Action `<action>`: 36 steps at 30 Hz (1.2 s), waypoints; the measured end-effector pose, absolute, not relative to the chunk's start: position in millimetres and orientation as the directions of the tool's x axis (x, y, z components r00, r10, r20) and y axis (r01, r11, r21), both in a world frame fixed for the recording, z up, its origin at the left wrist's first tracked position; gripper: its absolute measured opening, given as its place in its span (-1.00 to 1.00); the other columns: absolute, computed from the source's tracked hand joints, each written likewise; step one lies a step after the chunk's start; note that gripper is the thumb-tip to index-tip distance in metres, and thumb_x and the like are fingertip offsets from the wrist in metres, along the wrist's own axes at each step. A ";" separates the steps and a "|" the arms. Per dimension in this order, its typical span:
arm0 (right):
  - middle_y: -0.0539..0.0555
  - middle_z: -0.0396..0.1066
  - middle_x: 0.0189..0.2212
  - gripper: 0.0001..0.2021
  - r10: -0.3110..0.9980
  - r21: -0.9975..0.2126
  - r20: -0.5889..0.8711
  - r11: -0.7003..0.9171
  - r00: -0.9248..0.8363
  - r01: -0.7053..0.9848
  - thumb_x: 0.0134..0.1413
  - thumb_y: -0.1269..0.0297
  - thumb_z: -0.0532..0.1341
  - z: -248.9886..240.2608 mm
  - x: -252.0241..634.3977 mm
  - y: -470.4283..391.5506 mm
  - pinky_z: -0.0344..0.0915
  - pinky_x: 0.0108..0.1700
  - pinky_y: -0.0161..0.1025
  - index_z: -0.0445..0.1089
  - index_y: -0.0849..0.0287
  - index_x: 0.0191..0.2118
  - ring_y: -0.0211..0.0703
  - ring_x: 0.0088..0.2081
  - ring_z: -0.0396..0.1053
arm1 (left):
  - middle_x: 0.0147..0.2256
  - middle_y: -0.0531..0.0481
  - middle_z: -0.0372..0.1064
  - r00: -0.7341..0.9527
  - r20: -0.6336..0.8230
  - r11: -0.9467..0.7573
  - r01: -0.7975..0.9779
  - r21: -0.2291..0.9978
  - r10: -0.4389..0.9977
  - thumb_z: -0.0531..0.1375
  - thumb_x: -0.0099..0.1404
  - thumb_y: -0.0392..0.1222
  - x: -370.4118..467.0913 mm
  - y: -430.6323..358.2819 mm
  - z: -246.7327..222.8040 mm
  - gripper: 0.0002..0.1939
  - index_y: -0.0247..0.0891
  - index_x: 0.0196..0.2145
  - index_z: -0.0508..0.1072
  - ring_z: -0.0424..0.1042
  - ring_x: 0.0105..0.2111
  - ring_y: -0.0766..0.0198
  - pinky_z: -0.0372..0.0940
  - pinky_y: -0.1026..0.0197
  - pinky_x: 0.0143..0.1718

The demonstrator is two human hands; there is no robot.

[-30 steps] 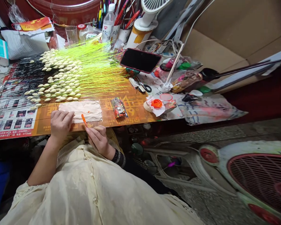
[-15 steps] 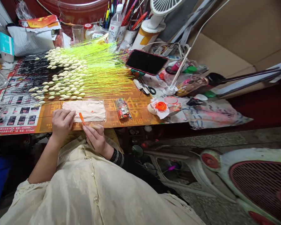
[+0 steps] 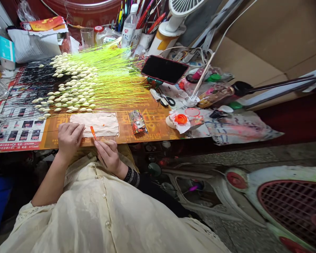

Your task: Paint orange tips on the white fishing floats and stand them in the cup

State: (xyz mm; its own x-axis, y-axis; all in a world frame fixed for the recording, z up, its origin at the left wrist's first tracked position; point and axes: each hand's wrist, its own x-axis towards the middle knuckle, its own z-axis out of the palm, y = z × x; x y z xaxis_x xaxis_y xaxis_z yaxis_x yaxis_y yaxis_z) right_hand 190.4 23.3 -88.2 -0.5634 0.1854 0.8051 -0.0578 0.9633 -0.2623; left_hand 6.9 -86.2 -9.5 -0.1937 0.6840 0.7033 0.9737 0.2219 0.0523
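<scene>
Lying at nine o'clock from the left hand [image 3: 70,135], a printed sheet [image 3: 22,133] reads "电话", its digits blurry. That hand curls at the pale cloth's [image 3: 102,119] near-left corner; whether gripping anything, I cannot tell. An orange-tipped brush [image 3: 93,131] reaches toward eleven o'clock from the right hand [image 3: 107,153], which pinches it. At two o'clock, the surface [image 3: 160,123] bears large inverted lettering.

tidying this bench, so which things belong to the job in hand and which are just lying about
Likely part of the job:
thin orange-tipped tool, held in the right hand
pale rectangular cloth, by the left hand
round orange-topped pot
cream oval-bodied sticks

Seemingly just lying about:
black-screened, red-edged rectangular phone
clear plastic bottle
blue-and-white box
</scene>
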 end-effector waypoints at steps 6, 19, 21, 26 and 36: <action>0.17 0.52 0.04 -0.50 0.186 -0.276 0.794 0.958 -0.578 -0.071 0.35 0.39 0.15 -94.5 191.9 24.6 0.35 0.14 -0.03 0.24 0.14 0.36 -0.06 0.02 0.38 | -0.20 -0.07 0.56 -0.173 0.720 0.220 0.975 0.028 0.672 0.20 0.44 -0.20 7.5 -85.6 -8.4 -0.81 -0.14 -0.04 0.55 0.44 -0.16 0.14 0.19 0.04 -0.04; 0.17 0.50 0.07 -0.51 0.115 -0.262 0.794 0.951 -0.597 -0.166 0.36 0.40 0.10 -91.6 191.7 22.9 0.32 0.17 0.00 0.25 0.13 0.35 -0.07 0.03 0.36 | -0.10 -0.10 0.57 -0.235 0.713 0.273 0.960 0.065 0.660 0.19 0.44 -0.21 1.7 -100.9 -13.9 -0.74 -0.09 0.04 0.54 0.48 -0.11 0.13 0.21 0.03 0.00; 0.17 0.50 0.08 -0.53 0.101 -0.253 0.793 0.952 -0.601 -0.174 0.36 0.39 0.09 -89.6 188.6 20.5 0.32 0.18 0.01 0.27 0.13 0.34 -0.06 0.03 0.35 | -0.10 -0.10 0.57 -0.244 0.708 0.267 0.960 0.081 0.663 0.19 0.44 -0.22 2.1 -101.3 -14.4 -0.74 -0.08 0.04 0.54 0.49 -0.11 0.14 0.21 0.03 0.00; 0.17 0.50 0.09 -0.55 0.109 -0.260 0.755 0.955 -0.646 -0.142 0.38 0.33 0.12 -94.4 181.8 16.4 0.31 0.18 0.00 0.28 0.09 0.33 -0.07 0.03 0.36 | -0.09 -0.11 0.56 -0.272 0.691 0.275 0.955 0.110 0.670 0.15 0.45 -0.19 3.1 -101.6 -15.8 -0.72 -0.06 0.05 0.54 0.48 -0.12 0.14 0.22 0.01 0.01; 0.16 0.52 0.07 -0.50 0.113 -0.231 0.786 0.966 -0.608 -0.119 0.35 0.42 0.10 -83.8 179.1 13.4 0.32 0.17 -0.03 0.21 0.14 0.37 -0.07 0.01 0.38 | -0.11 -0.10 0.56 -0.275 0.689 0.268 0.956 0.121 0.671 0.15 0.46 -0.20 3.9 -101.0 -14.4 -0.75 -0.09 0.01 0.55 0.47 -0.14 0.15 0.19 0.04 -0.03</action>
State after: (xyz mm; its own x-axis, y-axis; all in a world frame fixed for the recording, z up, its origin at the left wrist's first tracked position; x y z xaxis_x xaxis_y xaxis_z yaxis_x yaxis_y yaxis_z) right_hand 179.1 13.4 -83.8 -0.6080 0.1134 0.7858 -0.1190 0.9656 -0.2313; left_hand 3.9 -101.0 -14.4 -0.2755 0.6709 0.6885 0.9558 0.2678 0.1214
